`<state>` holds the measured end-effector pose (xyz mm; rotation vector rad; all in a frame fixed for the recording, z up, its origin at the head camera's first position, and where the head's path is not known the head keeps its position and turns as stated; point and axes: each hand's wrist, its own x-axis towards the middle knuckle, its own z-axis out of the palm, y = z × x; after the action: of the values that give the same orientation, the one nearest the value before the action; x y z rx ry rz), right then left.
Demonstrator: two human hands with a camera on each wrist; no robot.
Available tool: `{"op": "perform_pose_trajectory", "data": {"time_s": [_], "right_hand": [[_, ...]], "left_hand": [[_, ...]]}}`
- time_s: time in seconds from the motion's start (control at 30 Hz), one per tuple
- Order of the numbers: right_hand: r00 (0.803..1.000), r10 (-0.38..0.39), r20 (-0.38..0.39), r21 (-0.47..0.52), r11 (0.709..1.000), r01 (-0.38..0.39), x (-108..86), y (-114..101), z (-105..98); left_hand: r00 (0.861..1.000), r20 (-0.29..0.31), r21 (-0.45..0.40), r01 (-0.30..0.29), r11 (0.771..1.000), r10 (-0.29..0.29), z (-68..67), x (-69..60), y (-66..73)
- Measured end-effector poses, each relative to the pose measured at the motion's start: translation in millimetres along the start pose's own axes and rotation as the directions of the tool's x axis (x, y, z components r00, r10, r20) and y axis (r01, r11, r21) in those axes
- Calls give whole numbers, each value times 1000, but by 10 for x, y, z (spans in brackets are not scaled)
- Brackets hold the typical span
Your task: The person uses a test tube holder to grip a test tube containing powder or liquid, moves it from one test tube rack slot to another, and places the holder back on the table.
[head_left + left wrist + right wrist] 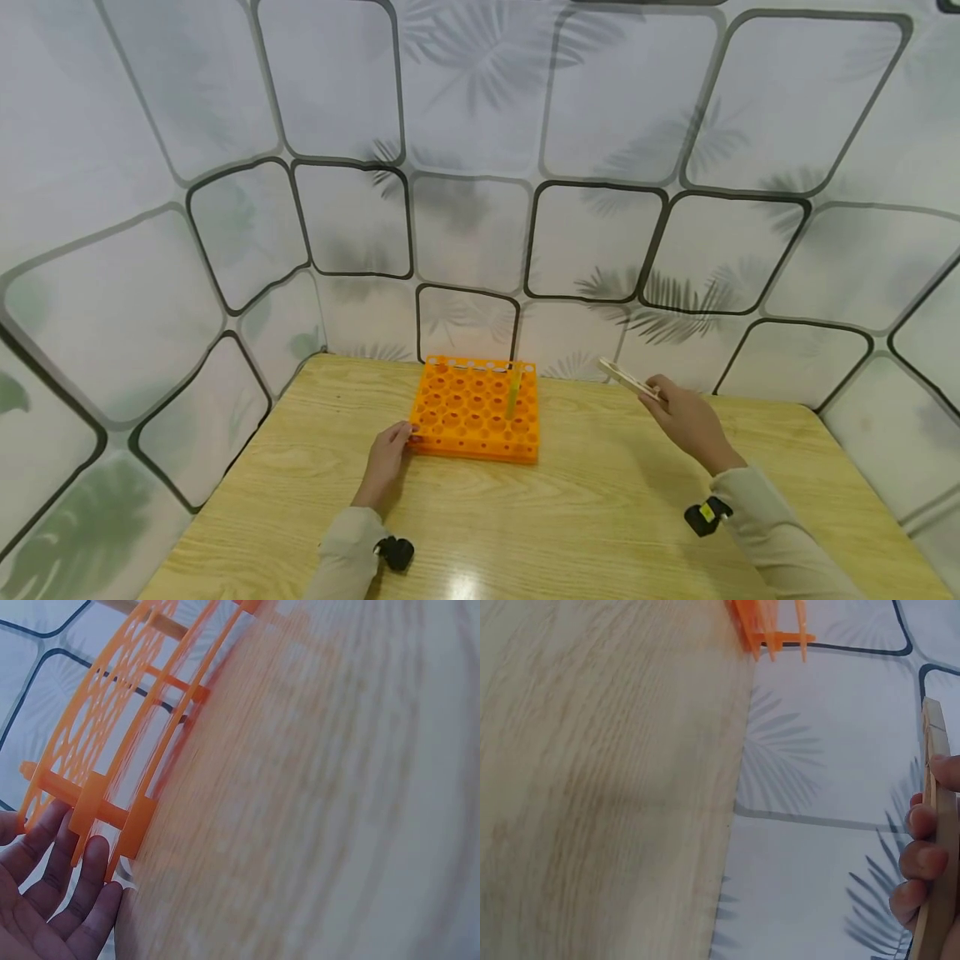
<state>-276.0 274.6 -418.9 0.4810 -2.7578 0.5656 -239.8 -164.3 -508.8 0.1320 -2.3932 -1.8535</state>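
An orange test tube rack (472, 448) with rows of round holes stands on the table. One slim test tube with yellowish contents (514, 392) is upright in its right part. My left hand (387, 454) holds the rack's near left corner; in the left wrist view, its thumb is at the top plate and the fingers (91, 862) lie along the side. To the right of the rack, my right hand (686, 421) is raised above the table, gripping a wooden test tube clamp (627, 379). Fingers wrap round the clamp (939, 825) in the right wrist view, and no tube shows at its visible end.
The light wood table (600, 517) ends at the back against a pale curtain (472, 225) with dark rounded squares and leaf prints. The rack stands close to that back edge. A small black device (395, 552) sits on the left wrist, another (707, 516) on the right.
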Motion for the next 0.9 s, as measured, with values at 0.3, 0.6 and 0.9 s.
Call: {"op": "perform_pose_trajectory", "data": {"time_s": [0.3, 0.6, 0.9], "right_hand": [[995, 61, 78, -15, 998, -60, -27, 135, 111], [990, 82, 119, -19, 997, -81, -86, 233, 240], [980, 105, 171, -13, 994, -105, -142, 350, 380]], "left_hand": [[1000, 10, -2, -7, 1000, 7, -24, -6, 21], [1000, -10, -10, 15, 1000, -16, -4, 25, -9], [1000, -1, 20, 3, 1000, -3, -2, 18, -24]]}}
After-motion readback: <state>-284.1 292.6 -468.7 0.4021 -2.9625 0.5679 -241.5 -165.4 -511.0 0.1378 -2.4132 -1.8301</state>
